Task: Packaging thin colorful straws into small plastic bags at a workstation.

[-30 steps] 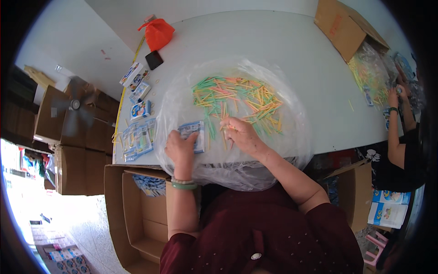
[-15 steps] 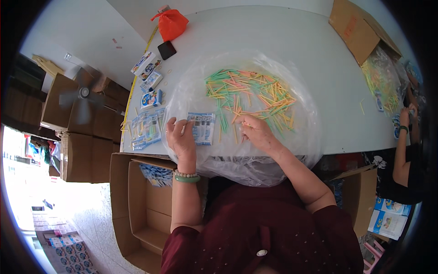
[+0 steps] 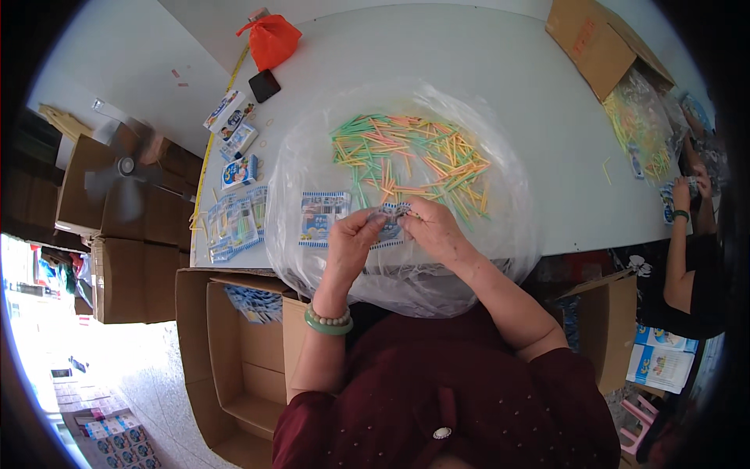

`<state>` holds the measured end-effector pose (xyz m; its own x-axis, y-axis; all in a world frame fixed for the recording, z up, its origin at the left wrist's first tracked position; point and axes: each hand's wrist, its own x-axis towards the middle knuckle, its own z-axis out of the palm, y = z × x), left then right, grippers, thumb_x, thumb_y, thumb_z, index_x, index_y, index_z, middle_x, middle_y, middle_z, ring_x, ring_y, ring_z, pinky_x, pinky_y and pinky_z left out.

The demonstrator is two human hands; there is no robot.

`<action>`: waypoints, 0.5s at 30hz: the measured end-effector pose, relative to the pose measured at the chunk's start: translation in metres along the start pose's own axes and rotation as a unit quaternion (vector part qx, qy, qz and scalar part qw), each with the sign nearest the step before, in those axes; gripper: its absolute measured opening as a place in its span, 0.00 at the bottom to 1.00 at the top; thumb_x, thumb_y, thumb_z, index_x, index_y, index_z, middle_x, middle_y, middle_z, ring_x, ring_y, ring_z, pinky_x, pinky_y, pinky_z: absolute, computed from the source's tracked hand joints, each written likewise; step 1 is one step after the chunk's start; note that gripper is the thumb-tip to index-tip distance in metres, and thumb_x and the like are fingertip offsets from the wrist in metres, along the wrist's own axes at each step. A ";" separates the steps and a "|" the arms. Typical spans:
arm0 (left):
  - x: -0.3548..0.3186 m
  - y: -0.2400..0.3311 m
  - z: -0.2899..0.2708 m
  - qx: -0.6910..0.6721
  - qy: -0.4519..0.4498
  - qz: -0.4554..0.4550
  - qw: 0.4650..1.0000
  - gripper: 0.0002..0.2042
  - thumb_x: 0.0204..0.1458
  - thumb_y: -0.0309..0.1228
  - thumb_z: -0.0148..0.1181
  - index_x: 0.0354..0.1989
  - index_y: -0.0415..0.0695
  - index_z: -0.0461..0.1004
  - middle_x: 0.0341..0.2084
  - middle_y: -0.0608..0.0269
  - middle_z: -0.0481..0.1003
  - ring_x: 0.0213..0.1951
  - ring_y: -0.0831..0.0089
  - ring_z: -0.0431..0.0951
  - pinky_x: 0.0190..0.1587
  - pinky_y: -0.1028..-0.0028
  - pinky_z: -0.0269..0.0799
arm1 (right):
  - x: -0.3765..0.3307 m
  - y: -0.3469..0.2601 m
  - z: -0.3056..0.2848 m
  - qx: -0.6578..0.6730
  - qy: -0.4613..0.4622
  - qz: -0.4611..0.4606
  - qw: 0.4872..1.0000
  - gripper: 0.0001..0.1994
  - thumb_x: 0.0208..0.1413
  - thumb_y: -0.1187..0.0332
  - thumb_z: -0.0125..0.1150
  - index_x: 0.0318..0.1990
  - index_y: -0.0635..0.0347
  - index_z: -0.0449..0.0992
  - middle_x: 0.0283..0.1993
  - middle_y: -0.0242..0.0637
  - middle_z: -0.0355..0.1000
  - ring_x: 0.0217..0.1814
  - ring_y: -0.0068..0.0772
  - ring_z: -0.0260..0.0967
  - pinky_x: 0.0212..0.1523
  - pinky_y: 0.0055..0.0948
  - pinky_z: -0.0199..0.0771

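My left hand [image 3: 349,244], with a beaded bracelet and a green bangle at its wrist, pinches the left side of a small blue-and-white plastic packet [image 3: 388,235]. My right hand [image 3: 437,231] grips the packet's upper right edge, close to the left fingertips. Whether sticks are inside the packet or in the right fingers is hidden. Left of it lies another flat blue-and-white packet stack [image 3: 325,208] on a clear plastic sheet [image 3: 301,160]. Beyond my hands, thin pink, green and yellow sticks [image 3: 406,148] are heaped on that sheet.
Filled packets [image 3: 234,223] and small boxes [image 3: 239,172] line the table's left edge, below a black phone-like object [image 3: 264,86] and red bag [image 3: 273,43]. An open carton [image 3: 254,344] stands below. At right, another person's hands [image 3: 687,187] work beside a stick pile [image 3: 644,152].
My left hand has moved right with a packet, and my right hand has come back from the sticks to meet it. The whole view has shifted slightly.
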<state>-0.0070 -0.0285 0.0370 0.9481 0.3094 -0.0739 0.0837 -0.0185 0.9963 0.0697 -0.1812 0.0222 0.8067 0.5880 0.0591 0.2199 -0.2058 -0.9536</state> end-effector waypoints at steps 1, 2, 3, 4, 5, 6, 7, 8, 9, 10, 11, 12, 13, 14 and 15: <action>0.001 0.002 0.001 -0.018 0.002 -0.014 1.000 0.02 0.52 0.21 0.59 0.29 0.41 0.75 0.24 0.77 0.70 0.28 0.89 0.64 0.30 0.84 0.61 | -0.002 -0.007 -0.006 0.030 -0.023 0.026 0.999 0.07 0.55 0.75 0.52 0.42 0.64 0.72 0.23 0.29 0.66 0.23 0.17 0.63 0.25 0.21 0.65; 0.003 -0.002 -0.002 -0.018 0.002 -0.014 1.000 0.02 0.52 0.21 0.59 0.29 0.41 0.75 0.24 0.77 0.70 0.28 0.89 0.64 0.30 0.84 0.61 | -0.003 -0.014 -0.010 0.060 -0.046 0.053 0.996 0.06 0.55 0.75 0.53 0.40 0.64 0.72 0.23 0.29 0.66 0.23 0.17 0.63 0.24 0.21 0.63; 0.005 -0.008 -0.006 -0.035 0.000 -0.003 0.999 0.03 0.51 0.21 0.61 0.27 0.41 0.75 0.23 0.78 0.70 0.27 0.89 0.64 0.30 0.84 0.61 | -0.001 -0.019 -0.012 0.061 -0.047 0.052 0.996 0.06 0.55 0.75 0.53 0.40 0.64 0.72 0.23 0.29 0.66 0.23 0.17 0.63 0.24 0.21 0.63; 0.005 -0.010 -0.005 -0.052 -0.006 0.006 0.999 0.04 0.49 0.20 0.62 0.25 0.41 0.75 0.21 0.78 0.70 0.26 0.88 0.64 0.30 0.84 0.60 | 0.001 -0.023 -0.014 0.093 -0.068 0.044 0.992 0.06 0.55 0.75 0.52 0.39 0.63 0.72 0.23 0.28 0.65 0.23 0.17 0.62 0.23 0.21 0.62; 0.004 -0.011 -0.004 -0.053 -0.008 0.004 0.999 0.04 0.49 0.20 0.62 0.25 0.41 0.75 0.21 0.78 0.70 0.26 0.88 0.64 0.30 0.84 0.60 | 0.001 -0.025 -0.015 0.125 -0.088 0.036 0.988 0.05 0.55 0.76 0.52 0.38 0.63 0.72 0.23 0.27 0.64 0.23 0.16 0.60 0.23 0.21 0.61; 0.003 -0.011 -0.002 -0.074 -0.003 -0.005 0.997 0.04 0.48 0.19 0.63 0.25 0.41 0.75 0.21 0.78 0.69 0.26 0.88 0.63 0.29 0.84 0.60 | 0.001 -0.023 -0.014 0.125 -0.087 0.038 0.988 0.05 0.55 0.76 0.52 0.38 0.63 0.72 0.23 0.27 0.64 0.23 0.16 0.60 0.23 0.21 0.61; 0.003 -0.009 0.000 -0.096 0.002 -0.013 0.995 0.05 0.47 0.19 0.63 0.24 0.42 0.75 0.20 0.78 0.69 0.25 0.88 0.63 0.29 0.84 0.60 | 0.003 -0.019 -0.012 0.135 -0.089 0.036 0.986 0.05 0.56 0.76 0.51 0.38 0.63 0.72 0.23 0.27 0.63 0.23 0.16 0.59 0.23 0.21 0.61; 0.003 -0.008 0.001 -0.096 0.000 -0.014 0.995 0.05 0.47 0.19 0.63 0.24 0.42 0.75 0.20 0.78 0.69 0.25 0.88 0.63 0.29 0.84 0.60 | 0.004 -0.013 -0.010 0.144 -0.091 0.035 0.985 0.05 0.56 0.76 0.51 0.38 0.62 0.71 0.23 0.26 0.62 0.23 0.16 0.58 0.23 0.21 0.60; 0.003 -0.005 0.001 -0.077 -0.004 -0.033 0.996 0.04 0.48 0.19 0.63 0.25 0.41 0.75 0.20 0.78 0.68 0.25 0.88 0.63 0.29 0.84 0.59 | 0.005 -0.007 -0.009 0.144 -0.090 0.035 0.985 0.05 0.56 0.76 0.51 0.38 0.62 0.71 0.23 0.26 0.62 0.23 0.16 0.58 0.23 0.21 0.60; 0.001 -0.003 0.001 -0.058 -0.007 -0.053 0.997 0.03 0.48 0.19 0.63 0.26 0.40 0.76 0.19 0.77 0.68 0.25 0.88 0.62 0.29 0.84 0.59 | 0.005 0.001 -0.008 0.122 -0.069 0.019 0.990 0.04 0.56 0.76 0.51 0.38 0.62 0.71 0.24 0.27 0.62 0.23 0.16 0.58 0.23 0.21 0.61; 0.000 -0.002 0.003 -0.059 -0.007 -0.055 0.997 0.03 0.48 0.19 0.63 0.26 0.40 0.76 0.19 0.77 0.68 0.25 0.88 0.62 0.29 0.84 0.59 | 0.004 0.006 -0.007 0.100 -0.048 0.002 0.994 0.04 0.57 0.76 0.50 0.38 0.62 0.71 0.24 0.27 0.62 0.24 0.16 0.58 0.24 0.21 0.61; -0.001 0.000 0.006 -0.058 -0.013 -0.041 0.997 0.02 0.48 0.20 0.62 0.27 0.39 0.76 0.20 0.77 0.68 0.25 0.88 0.62 0.29 0.84 0.59 | 0.004 0.010 -0.007 0.100 -0.049 0.004 0.994 0.04 0.57 0.76 0.50 0.38 0.62 0.71 0.24 0.27 0.62 0.24 0.16 0.58 0.24 0.21 0.61; -0.002 0.000 0.007 -0.057 -0.018 -0.027 0.998 0.01 0.49 0.20 0.62 0.28 0.39 0.76 0.20 0.76 0.68 0.25 0.88 0.62 0.29 0.83 0.59 | 0.003 0.013 -0.008 0.109 -0.049 0.015 0.993 0.04 0.57 0.76 0.50 0.38 0.62 0.70 0.24 0.27 0.63 0.25 0.16 0.59 0.25 0.20 0.62; -0.002 -0.004 0.006 -0.058 -0.017 -0.027 0.998 0.01 0.49 0.20 0.62 0.28 0.39 0.76 0.20 0.76 0.68 0.25 0.88 0.62 0.29 0.83 0.59 | 0.004 0.015 -0.008 0.117 -0.049 0.026 0.992 0.03 0.58 0.76 0.50 0.37 0.62 0.70 0.25 0.27 0.64 0.25 0.16 0.60 0.25 0.20 0.62; -0.002 -0.010 0.003 -0.030 -0.004 -0.004 1.000 0.01 0.49 0.21 0.62 0.29 0.38 0.77 0.20 0.76 0.68 0.25 0.87 0.62 0.29 0.83 0.59 | 0.002 0.017 -0.006 0.116 -0.050 0.026 0.992 0.03 0.58 0.76 0.50 0.37 0.62 0.70 0.25 0.27 0.64 0.25 0.16 0.60 0.25 0.20 0.62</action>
<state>-0.0091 -0.0319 0.0267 0.9498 0.3019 -0.0821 0.0729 0.0417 0.9965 0.0778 -0.1883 0.0078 0.7529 0.6581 -0.0100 0.0377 -0.0584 -0.9976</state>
